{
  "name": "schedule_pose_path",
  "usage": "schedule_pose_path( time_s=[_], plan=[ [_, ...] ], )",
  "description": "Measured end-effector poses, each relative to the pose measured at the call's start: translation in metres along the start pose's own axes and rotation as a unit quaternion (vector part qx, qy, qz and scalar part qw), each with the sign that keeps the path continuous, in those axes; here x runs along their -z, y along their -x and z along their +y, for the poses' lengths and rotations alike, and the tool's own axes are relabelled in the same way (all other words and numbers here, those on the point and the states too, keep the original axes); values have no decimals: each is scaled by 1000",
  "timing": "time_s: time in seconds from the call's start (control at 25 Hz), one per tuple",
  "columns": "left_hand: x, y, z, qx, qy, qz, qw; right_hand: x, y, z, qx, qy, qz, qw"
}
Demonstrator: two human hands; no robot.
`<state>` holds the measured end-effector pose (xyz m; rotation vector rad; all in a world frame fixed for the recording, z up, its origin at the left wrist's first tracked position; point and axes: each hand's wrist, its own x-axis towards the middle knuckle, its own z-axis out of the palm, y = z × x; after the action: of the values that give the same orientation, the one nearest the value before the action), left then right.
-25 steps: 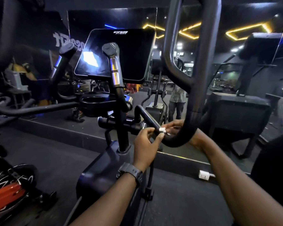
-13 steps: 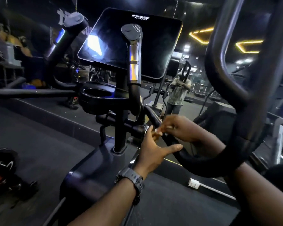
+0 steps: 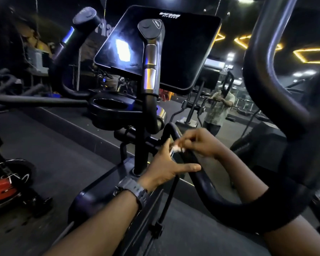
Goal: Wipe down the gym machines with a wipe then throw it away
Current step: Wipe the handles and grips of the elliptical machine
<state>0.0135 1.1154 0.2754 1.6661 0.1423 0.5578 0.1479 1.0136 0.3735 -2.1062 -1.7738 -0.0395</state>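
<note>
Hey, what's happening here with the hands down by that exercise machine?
A person is cleaning a gym machine. Both hands meet low on a curved black handlebar: the right hand pinches a small white wipe against the bar, and the left hand, with a watch on its wrist, rests open beside it. The dark console screen stands above. The wipe is in use, not yet thrown away.

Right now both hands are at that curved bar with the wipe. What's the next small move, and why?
Probably slide the wipe down along the curved bar. The right hand pinches the small white wad against the bar's upper part, the left hand steadies beside it, and the lower stretch looks not yet covered.
</note>
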Motion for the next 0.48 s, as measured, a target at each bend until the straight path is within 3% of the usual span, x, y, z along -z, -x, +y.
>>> schedule_pose_path(
  time_s=[0.12, 0.28, 0.48],
  plan=[
    [-1, -12, 7, -10, -1, -18, 1000, -7, -41, 23, -67, 60, 97, 991],
    [-2, -31, 6, 17, 16, 46, 999, 9, -24, 24, 49, 147, -12, 988],
    [-2, -43, 7, 51, 37, 62, 996, -14, -87, 31, -61, 188, 45, 979]
  ],
)
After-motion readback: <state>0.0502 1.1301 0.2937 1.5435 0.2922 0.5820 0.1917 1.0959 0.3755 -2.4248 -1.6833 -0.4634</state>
